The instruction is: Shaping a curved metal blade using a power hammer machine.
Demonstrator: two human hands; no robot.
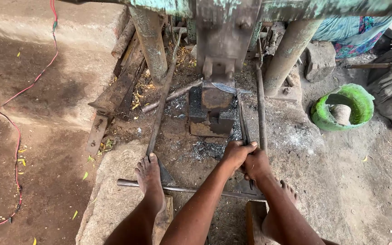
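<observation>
Both hands — left hand (235, 153), right hand (256, 164) — gripping slim iron tongs (242, 122)

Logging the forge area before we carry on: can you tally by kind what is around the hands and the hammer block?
Hands gripping long dark metal tongs: 2, left and right
Long dark metal tongs: 1
Bare feet: 2, left and right
Green plastic basin: 1
Red wire on the ground: 1
Dark metal anvil block: 1
Total: 8

Your left hand (235, 153) and right hand (256, 164) grip dark, matt iron tongs (243, 124). The anvil block (212, 111) looks rusty, rough steel; the green basin (341, 106) is scuffed plastic.
</observation>
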